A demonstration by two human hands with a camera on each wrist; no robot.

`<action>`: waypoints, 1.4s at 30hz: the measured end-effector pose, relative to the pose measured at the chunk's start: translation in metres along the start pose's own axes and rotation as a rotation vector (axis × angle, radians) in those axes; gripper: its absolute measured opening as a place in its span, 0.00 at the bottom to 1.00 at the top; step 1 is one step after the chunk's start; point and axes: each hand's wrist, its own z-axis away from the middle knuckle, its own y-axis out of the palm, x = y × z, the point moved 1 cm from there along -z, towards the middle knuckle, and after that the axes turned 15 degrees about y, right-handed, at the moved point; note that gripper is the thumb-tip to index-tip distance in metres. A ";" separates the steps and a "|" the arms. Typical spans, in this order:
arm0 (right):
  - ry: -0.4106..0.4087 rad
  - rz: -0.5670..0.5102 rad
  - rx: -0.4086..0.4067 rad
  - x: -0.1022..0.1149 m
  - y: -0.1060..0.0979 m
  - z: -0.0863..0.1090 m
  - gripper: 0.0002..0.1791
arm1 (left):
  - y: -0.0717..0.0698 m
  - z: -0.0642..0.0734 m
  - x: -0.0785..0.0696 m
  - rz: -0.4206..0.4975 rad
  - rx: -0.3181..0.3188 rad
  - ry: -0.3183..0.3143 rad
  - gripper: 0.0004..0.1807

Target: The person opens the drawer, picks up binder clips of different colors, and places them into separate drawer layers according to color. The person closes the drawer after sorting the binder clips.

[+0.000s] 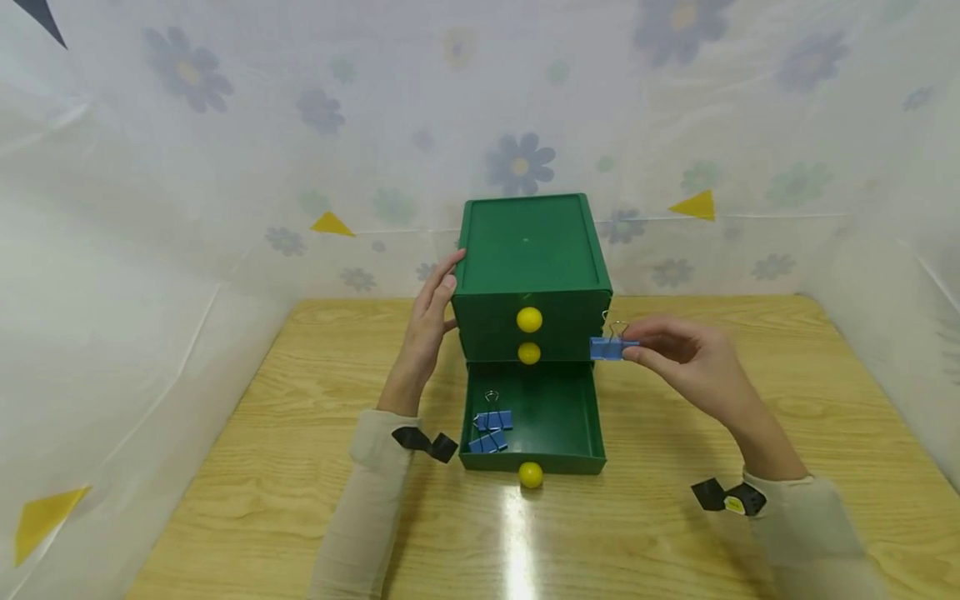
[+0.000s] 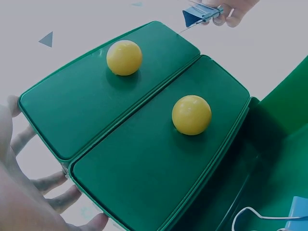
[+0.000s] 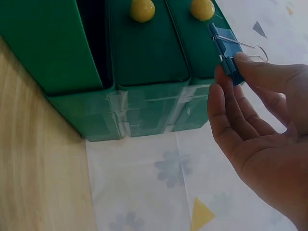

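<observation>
A green drawer cabinet (image 1: pixel 532 246) with yellow ball knobs stands on the table, its bottom drawer (image 1: pixel 558 417) pulled out. Two blue binder clips (image 1: pixel 493 421) lie at the left of that drawer. My left hand (image 1: pixel 429 333) rests against the cabinet's left side, fingers spread along it in the left wrist view. Just off the cabinet's right front edge, my right hand (image 1: pixel 693 362) pinches another blue binder clip (image 1: pixel 606 348) between thumb and fingers. Its wire handles point upward in the head view. The two upper drawers (image 2: pixel 144 163) are closed.
The wooden table (image 1: pixel 315 500) extends around the cabinet. Behind it hangs a pale flowered sheet (image 1: pixel 420 125) with yellow triangles, and similar sheeting covers both sides. A yellow knob (image 1: pixel 531 475) juts from the front of the pulled-out drawer.
</observation>
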 end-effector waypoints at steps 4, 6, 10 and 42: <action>-0.025 -0.004 0.046 0.000 0.007 0.000 0.13 | 0.000 0.000 0.001 0.001 0.002 -0.003 0.25; -0.044 0.004 0.060 0.004 0.010 0.001 0.13 | 0.000 0.000 0.001 0.003 0.003 -0.002 0.25; -0.035 0.023 0.089 0.015 0.018 0.003 0.12 | 0.001 0.000 0.001 0.006 0.004 0.003 0.25; 0.005 0.240 0.165 -0.039 0.083 -0.004 0.07 | 0.002 -0.001 0.000 0.014 -0.001 0.014 0.25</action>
